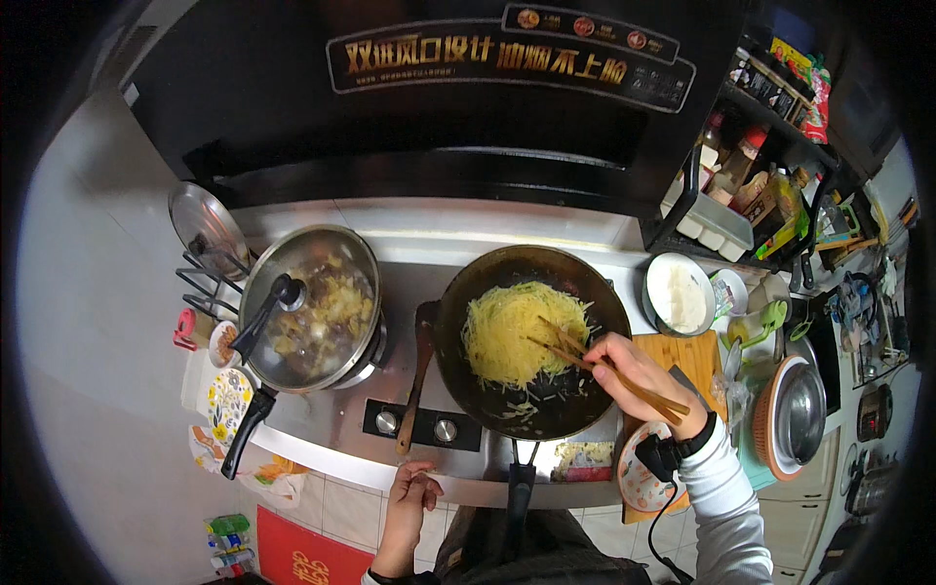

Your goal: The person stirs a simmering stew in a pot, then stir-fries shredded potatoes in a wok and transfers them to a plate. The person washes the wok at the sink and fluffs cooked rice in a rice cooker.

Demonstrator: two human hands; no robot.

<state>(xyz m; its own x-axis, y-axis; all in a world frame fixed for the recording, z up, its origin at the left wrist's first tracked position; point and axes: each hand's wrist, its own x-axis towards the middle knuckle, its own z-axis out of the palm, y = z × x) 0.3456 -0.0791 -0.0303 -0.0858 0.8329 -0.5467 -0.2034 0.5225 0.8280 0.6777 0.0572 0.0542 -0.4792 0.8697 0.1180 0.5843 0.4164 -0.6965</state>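
My right hand (635, 376) is closed around a pair of wooden chopsticks (621, 380), their tips in pale yellow shredded food (519, 329). The shreds sit in a dark wok (468, 409) on the right side of the stove, and a few lie scattered in its lower part. My left hand (417, 491), fingers loosely curled, holds nothing; it is by the stove's front edge, below the handle end of a wooden spatula (419, 380). That spatula lies left of the wok, its head against the rim. On the left, a pan with a glass lid (322, 252) holds chunky food in liquid.
The wok's black handle (520, 490) points towards me. Right of the stove are a wooden cutting board (676, 347), a knife (691, 387), a patterned bowl (643, 475) and a white bowl (680, 292). The left pan's handle (248, 431) juts over the front edge. A range hood (439, 124) hangs above.
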